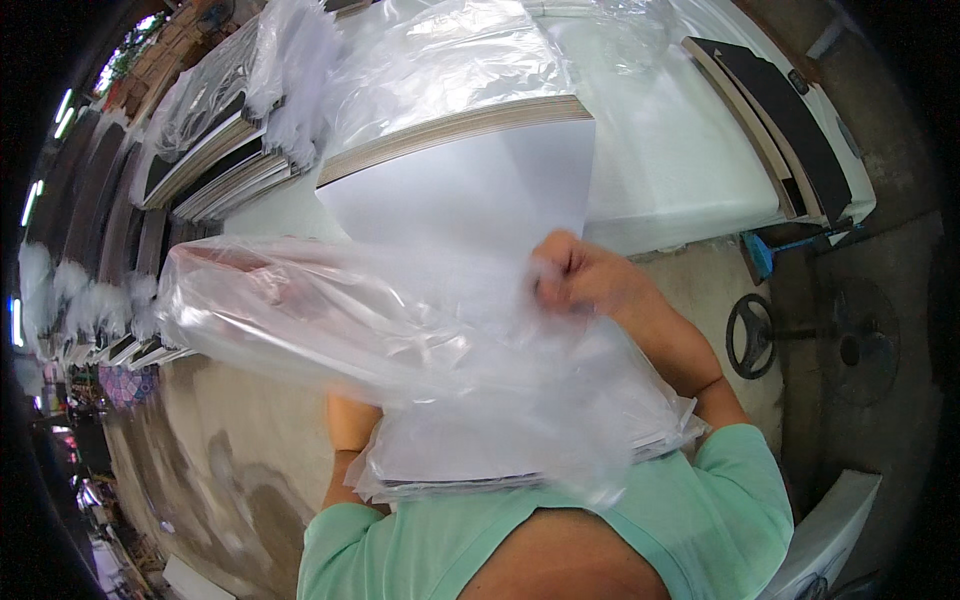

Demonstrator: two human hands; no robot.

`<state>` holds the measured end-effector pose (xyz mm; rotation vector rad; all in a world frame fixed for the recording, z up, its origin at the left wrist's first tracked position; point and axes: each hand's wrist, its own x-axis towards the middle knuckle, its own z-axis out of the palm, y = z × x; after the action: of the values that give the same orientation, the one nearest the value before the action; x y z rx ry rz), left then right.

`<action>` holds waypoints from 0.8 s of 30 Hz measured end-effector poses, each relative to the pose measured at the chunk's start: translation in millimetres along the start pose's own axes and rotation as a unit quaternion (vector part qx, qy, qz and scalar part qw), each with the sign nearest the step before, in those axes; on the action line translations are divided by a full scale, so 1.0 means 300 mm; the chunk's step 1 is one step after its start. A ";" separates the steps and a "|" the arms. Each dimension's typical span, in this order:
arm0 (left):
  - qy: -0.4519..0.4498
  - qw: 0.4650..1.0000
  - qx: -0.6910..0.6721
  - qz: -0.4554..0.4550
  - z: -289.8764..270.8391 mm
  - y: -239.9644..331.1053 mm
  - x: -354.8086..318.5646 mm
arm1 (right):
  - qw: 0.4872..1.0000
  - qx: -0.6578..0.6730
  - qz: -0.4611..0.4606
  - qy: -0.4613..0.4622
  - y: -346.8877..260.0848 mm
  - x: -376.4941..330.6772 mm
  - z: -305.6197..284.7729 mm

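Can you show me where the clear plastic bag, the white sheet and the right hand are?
Plastic bag (330,320), head view, on its crumpled middle.
White sheet (470,190), head view, on its bare face.
Right hand (580,275), head view, on the knuckles.

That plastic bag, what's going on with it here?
A person in a mint-green shirt holds a clear plastic bag open in front of them. The right hand pinches the bag's edge in a closed grip. The left hand is hidden behind the plastic; only its forearm shows. A white sheet stands up behind the bag, and a stack of sheets lies under plastic against the person's chest. More bagged stacks rest on the table behind.
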<state>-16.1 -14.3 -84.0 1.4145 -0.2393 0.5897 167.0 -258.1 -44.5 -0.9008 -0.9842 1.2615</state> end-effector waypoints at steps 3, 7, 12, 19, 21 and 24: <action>0.032 0.999 -0.003 -0.015 0.009 0.039 -0.026 | 0.993 -0.085 0.060 -0.047 0.016 0.051 0.062; 0.044 0.999 -0.015 -0.025 0.010 0.045 -0.029 | 0.996 -0.093 -0.005 -0.013 0.141 0.096 0.016; 0.018 0.997 -0.053 -0.049 0.015 0.000 0.019 | 0.984 -0.165 0.036 0.059 0.299 0.038 -0.162; -0.026 0.991 -0.053 -0.123 -0.038 0.056 0.068 | 0.943 -0.328 0.056 0.013 0.029 -0.117 -0.133; -0.066 0.985 -0.013 -0.161 -0.033 0.096 0.128 | 0.979 -0.203 -0.032 0.003 -0.050 -0.121 -0.149; 0.023 0.976 0.138 -0.166 0.058 0.126 0.167 | 0.977 -0.157 -0.125 0.066 -0.132 -0.111 -0.169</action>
<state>9.4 -17.5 -24.2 1.6632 0.1220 0.3878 226.6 -295.7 -27.3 -1.0514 -1.1691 0.8353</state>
